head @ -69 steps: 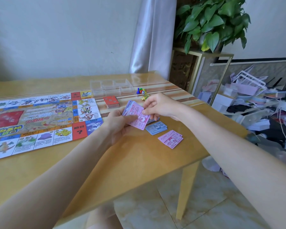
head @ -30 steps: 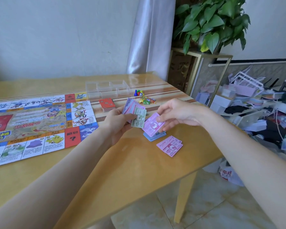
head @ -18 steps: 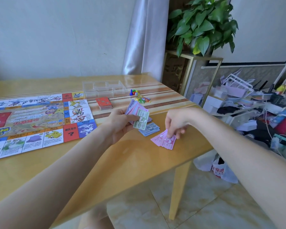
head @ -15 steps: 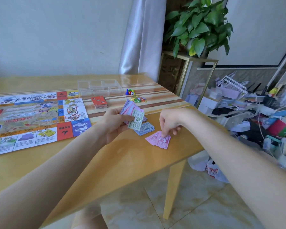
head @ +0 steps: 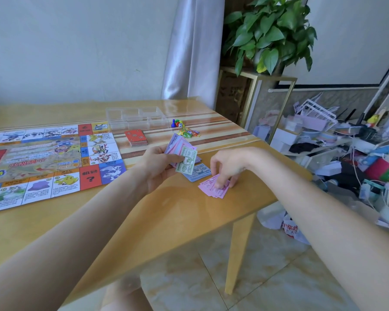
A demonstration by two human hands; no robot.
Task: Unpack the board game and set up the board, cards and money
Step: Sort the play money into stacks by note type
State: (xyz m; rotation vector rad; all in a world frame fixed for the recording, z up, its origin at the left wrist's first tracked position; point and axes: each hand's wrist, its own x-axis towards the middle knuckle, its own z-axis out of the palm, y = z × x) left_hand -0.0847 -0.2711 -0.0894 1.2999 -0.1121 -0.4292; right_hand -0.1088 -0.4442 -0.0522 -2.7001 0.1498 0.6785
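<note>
Since a moment ago the right hand (head: 225,165) has carried a pink note down from beside the fan of money and now sits over the pink pile (head: 214,188) near the bench's (head: 144,223) front edge, fingertips curled down and pressing on the top note. Whether the grip pinches that note or merely presses it flat cannot be told.

Left hand (head: 158,164) holds a fanned bundle of notes (head: 182,151) above the bench, thumb clamped across a green note (head: 186,162) on top, with pink and purple notes spread behind it. Between the two hands, just beside the pink pile, lies a blue-grey pile of notes (head: 198,172).

Further left, the game board (head: 47,160) lies unfolded flat on the bench. A red deck of cards (head: 136,137) sits just off its far right corner. Behind that stands a clear plastic tray (head: 137,116), and to its right are small coloured pawns with a die (head: 177,123) and a scatter of coloured tokens (head: 188,133).
</note>
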